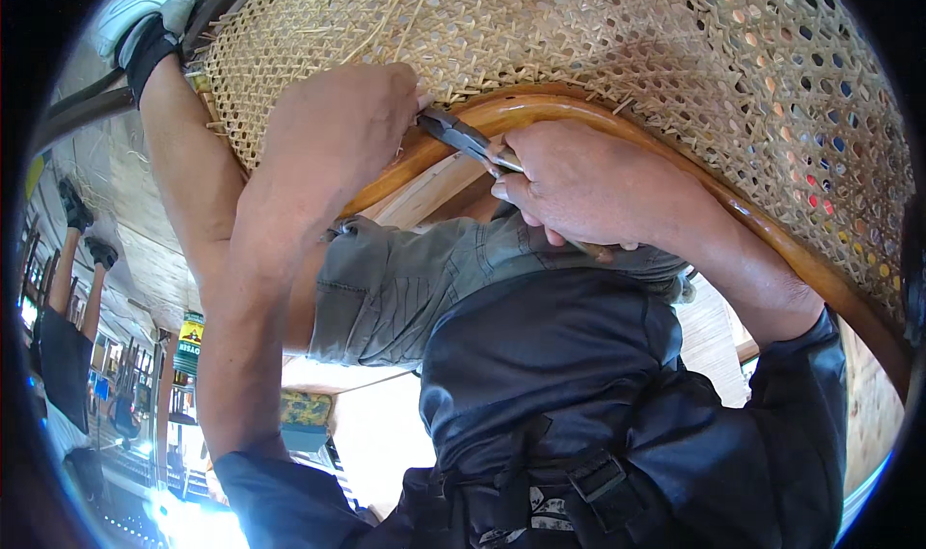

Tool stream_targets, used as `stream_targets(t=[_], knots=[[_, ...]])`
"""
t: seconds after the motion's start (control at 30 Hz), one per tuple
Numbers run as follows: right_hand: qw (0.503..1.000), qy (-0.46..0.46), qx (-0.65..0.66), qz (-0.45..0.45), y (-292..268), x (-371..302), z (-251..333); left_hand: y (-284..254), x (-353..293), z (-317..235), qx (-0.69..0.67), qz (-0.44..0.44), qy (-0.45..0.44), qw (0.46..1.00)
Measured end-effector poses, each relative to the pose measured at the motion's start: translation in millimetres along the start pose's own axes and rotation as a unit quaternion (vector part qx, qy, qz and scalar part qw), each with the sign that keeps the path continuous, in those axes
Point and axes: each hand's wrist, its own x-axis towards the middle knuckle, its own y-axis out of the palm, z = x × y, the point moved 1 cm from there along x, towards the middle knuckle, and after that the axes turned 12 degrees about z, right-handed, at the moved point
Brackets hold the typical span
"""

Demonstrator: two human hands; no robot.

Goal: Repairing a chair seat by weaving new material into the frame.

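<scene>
One pair of pliers [461,138] at the edge of a woven cane panel [579,28]

The right hand [579,178] is wrapped around the handles of the pliers, their dark metal head pointing left. At that head, the left hand [347,115] curls its fingers down by the border of the weave; whether they pinch a strand cannot be told. Just beneath runs a curved, varnished wooden rail [535,110], with ragged cane ends along it. Loose cane strands [391,28] lie over the webbing above the left hand. Nearer the body are grey-green shorts [405,269] and a dark shirt [550,346]. Far left, another person's dark top [66,356] shows, and a green-and-yellow container [189,342] stands beyond the left forearm.
</scene>
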Motion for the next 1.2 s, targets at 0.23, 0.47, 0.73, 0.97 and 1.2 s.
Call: stream_targets(t=[0.23,0.47,0.73,0.97,1.2], knots=[[0.967,-0.061,-0.197,-0.149,3,2,-6,25,-3,14,-0.006,-0.190,0.100,0.977],[0.951,-0.064,-0.251,-0.172,2,-2,-5,21,-2,15,0.061,-0.200,0.110,0.972],[0.992,0.036,-0.118,-0.025,-15,-2,10,24,-15,8,-0.293,-0.122,-0.016,0.948],[0.970,-0.103,-0.191,-0.114,-7,0,-10,34,-19,5,-0.277,-0.114,-0.001,0.954],[0.990,0.066,0.099,-0.081,-5,-16,-5,39,-17,0,-0.264,-0.179,0.017,0.948]])
